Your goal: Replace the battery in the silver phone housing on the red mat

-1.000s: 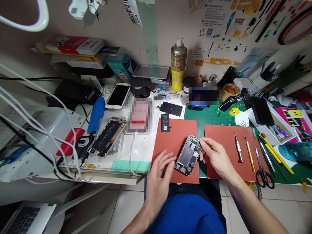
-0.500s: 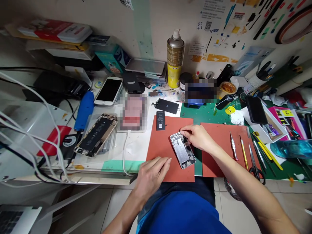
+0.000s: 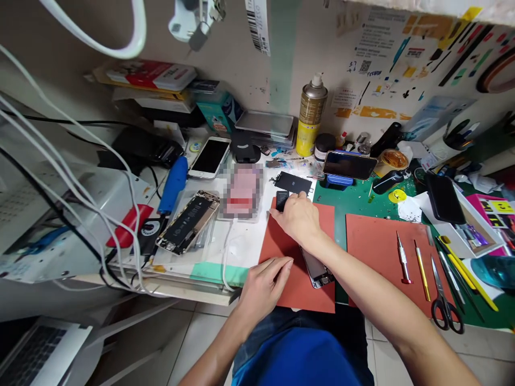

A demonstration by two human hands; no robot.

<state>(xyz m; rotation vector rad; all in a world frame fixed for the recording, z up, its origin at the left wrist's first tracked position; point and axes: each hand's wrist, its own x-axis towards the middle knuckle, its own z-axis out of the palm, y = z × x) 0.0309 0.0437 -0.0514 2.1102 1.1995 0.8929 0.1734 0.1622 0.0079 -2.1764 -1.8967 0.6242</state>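
Our right fingers (image 3: 281,213) lie on the near end of a black phone battery (image 3: 282,200), its long axis pointing at the wall, though we cannot tell if they grip it, while our left hand (image 3: 265,287) rests open, farther off, on the red mat (image 3: 300,287).

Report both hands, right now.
Left hand: open, resting on the red mat, holding nothing.
Right hand: touching the black phone battery; grip cannot be told.

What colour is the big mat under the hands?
The mat is plain brick orange-red, and it shows best in the head view.
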